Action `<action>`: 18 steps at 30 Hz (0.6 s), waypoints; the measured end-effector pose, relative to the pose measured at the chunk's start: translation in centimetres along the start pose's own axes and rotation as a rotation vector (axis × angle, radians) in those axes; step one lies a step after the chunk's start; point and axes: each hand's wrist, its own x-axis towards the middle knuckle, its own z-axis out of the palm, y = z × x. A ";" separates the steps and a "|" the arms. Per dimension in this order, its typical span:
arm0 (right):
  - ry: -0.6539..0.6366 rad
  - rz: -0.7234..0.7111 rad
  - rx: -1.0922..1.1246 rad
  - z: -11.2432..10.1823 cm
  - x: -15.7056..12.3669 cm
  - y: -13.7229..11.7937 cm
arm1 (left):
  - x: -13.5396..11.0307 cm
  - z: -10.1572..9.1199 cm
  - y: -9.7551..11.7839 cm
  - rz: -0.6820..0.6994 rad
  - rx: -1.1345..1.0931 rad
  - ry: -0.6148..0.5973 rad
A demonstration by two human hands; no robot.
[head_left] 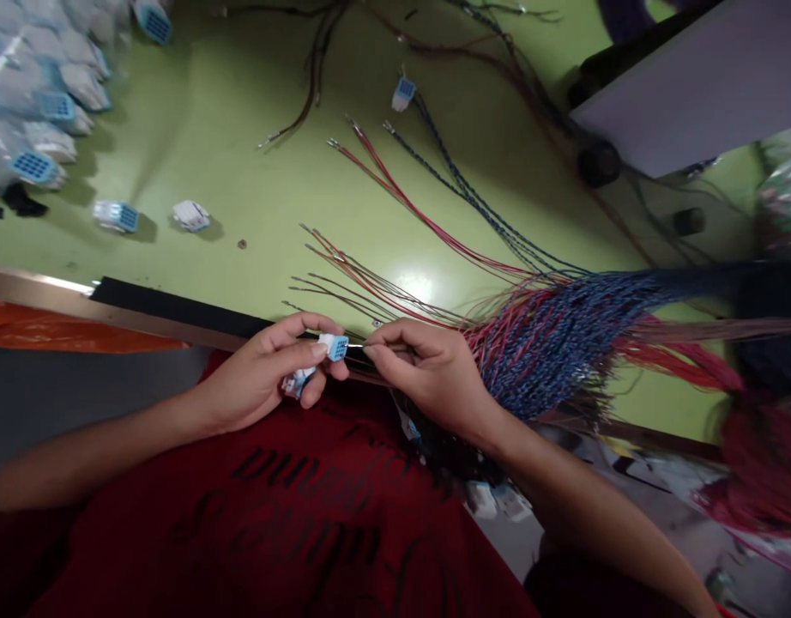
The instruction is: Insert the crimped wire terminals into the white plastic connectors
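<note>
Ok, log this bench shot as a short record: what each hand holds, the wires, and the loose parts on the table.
left hand: pinches a white-and-blue connector
right hand: pinches a thin wire, tip at the connector's face
wire bundle: twisted blue and red strands, right of the hands
table: green, with several loose connectors
bags: hold more connectors, far left

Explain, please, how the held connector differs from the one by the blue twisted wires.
The held white plastic connector is pinched in the left hand; the far white plastic connector lies on the green table. Blue twisted wires run to the far one; the right hand's thin wire meets the held one. Both faces are blue grids.
</note>
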 end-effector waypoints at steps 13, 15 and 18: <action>-0.044 -0.077 -0.078 0.2 -0.5 -0.3 | -0.2 0.2 -0.3 0.029 0.032 0.013; -0.052 -0.048 -0.073 0.4 -0.6 -0.2 | -0.2 0.2 -0.5 0.045 0.050 0.012; -0.073 -0.017 -0.055 0.5 -0.5 -0.1 | -0.1 0.1 -0.7 0.074 0.096 0.014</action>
